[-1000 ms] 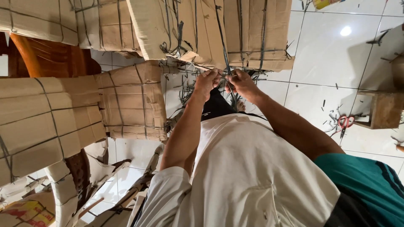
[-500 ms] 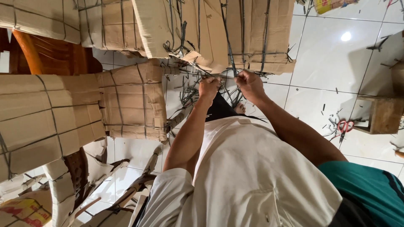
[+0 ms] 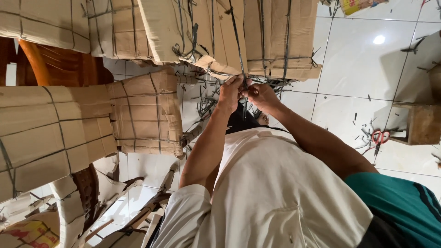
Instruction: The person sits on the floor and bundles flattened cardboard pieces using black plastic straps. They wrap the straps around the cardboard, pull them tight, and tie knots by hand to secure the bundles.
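— White floor tiles (image 3: 363, 69) are seen behind everything, littered with short dark strap offcuts (image 3: 209, 103). What is being handled?

— A dark strap (image 3: 236, 32) is gripped where it comes off the lower edge of a cardboard-wrapped bundle (image 3: 271, 36). The left hand (image 3: 229, 92) and the right hand (image 3: 259, 94) are held close together just below that edge, almost touching each other.

— How are the hands closed?

— Both are pinched narrowly on the strap; the fingers of each are curled around it. Whether a knot is held between them cannot be told, as the spot is hidden by the fingers.

— Where does the strap run?

— It is stretched up across the face of the bundle, from the hands toward the top edge of the view. Other dark straps are wrapped around the same bundle.

— What else is shown?

— More strapped cardboard-wrapped pieces (image 3: 142, 115) are stacked along the left side, with brown wooden furniture (image 3: 59, 64) visible between them. Red-handled scissors (image 3: 379, 138) are lying on the tiles near the right edge, just beside a small wooden stool (image 3: 420, 124). A white shirt (image 3: 271, 193) and a green cloth (image 3: 399, 202) fill the bottom of the view.
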